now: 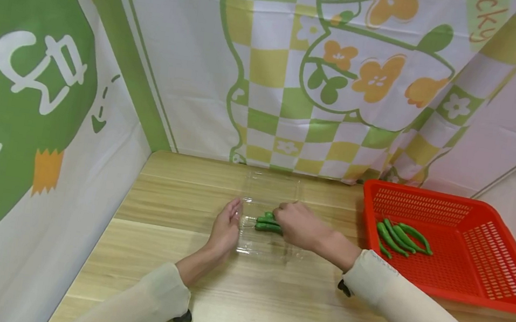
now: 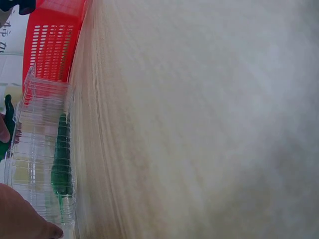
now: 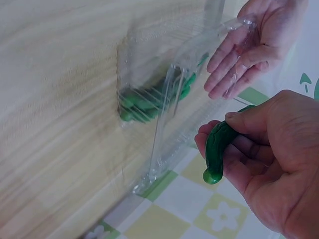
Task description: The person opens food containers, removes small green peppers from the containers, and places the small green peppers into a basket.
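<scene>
A clear plastic box (image 1: 256, 247) lies on the table with its lid (image 1: 274, 187) folded back toward the wall. Several green chili peppers (image 3: 144, 105) rest inside it, seen through the plastic in the right wrist view. My right hand (image 1: 303, 227) is over the box. Between thumb and fingers it grips one green chili pepper (image 3: 220, 147), whose rounded end points out of the hand. At the box's left side, my left hand (image 1: 226, 227) touches the wall with fingers extended, palm toward the plastic; in the left wrist view only part of it (image 2: 22, 216) shows.
To the right stands a red perforated basket (image 1: 504, 264) with several green chili peppers (image 1: 404, 238) at its left end. A wood-grain table (image 1: 174, 199) lies beneath everything. Printed cloth (image 1: 270, 70) hangs behind and on the left.
</scene>
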`<state>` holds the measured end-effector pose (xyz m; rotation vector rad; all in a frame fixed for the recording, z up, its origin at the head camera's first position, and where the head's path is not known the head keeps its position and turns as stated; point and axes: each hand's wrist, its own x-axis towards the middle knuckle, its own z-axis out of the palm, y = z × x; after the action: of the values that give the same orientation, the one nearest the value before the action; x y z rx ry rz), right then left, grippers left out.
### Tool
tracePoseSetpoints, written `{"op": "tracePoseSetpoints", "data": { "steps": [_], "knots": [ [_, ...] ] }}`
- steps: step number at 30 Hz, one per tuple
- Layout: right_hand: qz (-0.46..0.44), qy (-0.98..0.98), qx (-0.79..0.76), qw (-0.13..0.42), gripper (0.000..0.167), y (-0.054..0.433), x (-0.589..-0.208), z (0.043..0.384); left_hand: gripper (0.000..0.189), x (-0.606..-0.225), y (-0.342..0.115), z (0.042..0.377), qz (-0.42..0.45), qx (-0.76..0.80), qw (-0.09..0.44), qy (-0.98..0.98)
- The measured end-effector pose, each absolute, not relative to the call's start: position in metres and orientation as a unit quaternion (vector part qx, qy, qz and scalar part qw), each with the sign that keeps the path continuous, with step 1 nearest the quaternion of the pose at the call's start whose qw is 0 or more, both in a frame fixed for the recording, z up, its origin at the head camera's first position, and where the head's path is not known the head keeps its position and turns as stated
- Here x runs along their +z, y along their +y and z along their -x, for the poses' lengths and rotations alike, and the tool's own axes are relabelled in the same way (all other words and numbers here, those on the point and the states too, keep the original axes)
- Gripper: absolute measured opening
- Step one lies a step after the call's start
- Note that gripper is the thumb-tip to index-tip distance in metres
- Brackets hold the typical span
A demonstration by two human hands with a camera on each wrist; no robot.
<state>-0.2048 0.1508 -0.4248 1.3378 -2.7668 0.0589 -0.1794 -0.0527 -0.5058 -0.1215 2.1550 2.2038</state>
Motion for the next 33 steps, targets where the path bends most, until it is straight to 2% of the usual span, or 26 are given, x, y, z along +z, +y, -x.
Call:
{"op": "tracePoseSetpoints", "data": {
  "steps": [11, 33],
  "knots": [
    [-0.422, -0.906, 0.008, 0.032, 0.014, 0.162, -0.405, 0.205, 0.054, -0.506, -0.054, 0.178, 0.037, 0.715, 0.033, 0.698],
    [-0.423, -0.902, 0.010, 0.084, 0.027, 0.195, -0.385, 0.213, 0.055, -0.507, -0.055, 0.178, 0.029, 0.718, 0.036, 0.694]
  ]
}}
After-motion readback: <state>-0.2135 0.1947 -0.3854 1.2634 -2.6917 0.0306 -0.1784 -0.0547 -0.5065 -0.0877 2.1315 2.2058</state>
